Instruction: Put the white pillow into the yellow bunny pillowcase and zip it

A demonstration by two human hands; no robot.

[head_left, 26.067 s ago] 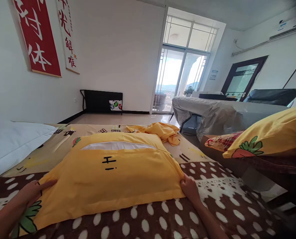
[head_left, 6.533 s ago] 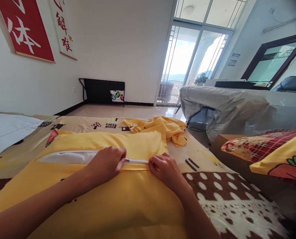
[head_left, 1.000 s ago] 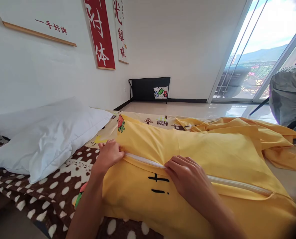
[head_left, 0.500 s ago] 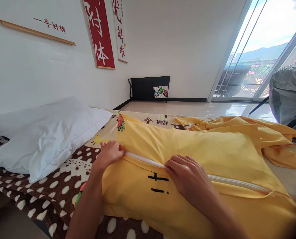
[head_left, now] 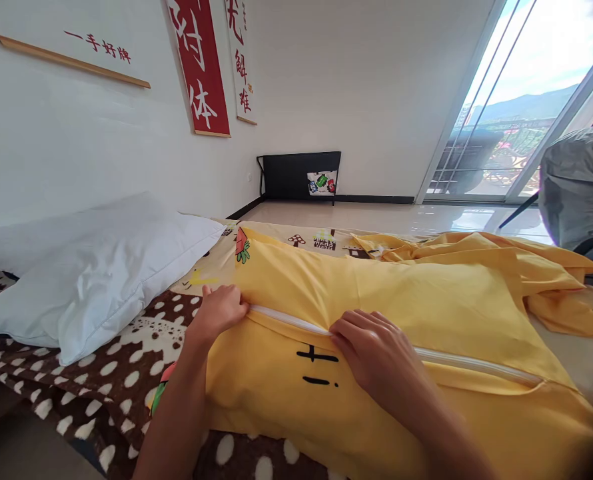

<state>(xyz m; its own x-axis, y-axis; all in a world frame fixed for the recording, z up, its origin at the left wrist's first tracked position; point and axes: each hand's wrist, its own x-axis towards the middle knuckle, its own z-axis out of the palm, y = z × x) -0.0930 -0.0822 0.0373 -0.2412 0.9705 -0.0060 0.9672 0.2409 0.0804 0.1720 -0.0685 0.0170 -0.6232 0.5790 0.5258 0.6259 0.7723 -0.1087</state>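
A plump yellow pillowcase [head_left: 401,293] with a carrot print and black lettering lies across the bed in front of me. A white zipper [head_left: 289,320] runs along it, with a fabric flap folded below. My left hand [head_left: 221,308] pinches the pillowcase at the zipper's left end. Partway along, my right hand [head_left: 371,343] is closed with thumb and fingers on the zipper; any pull tab is hidden under them. Between the hands the zipper lies straight and looks closed, and its right stretch also looks closed.
White pillows [head_left: 121,273] lie at the left by the wall. Another yellow cloth [head_left: 481,253] is crumpled at the far right of the bed. Beneath is a brown dotted blanket [head_left: 121,380]. A grey covered object [head_left: 579,187] stands at the right near the glass door [head_left: 511,127].
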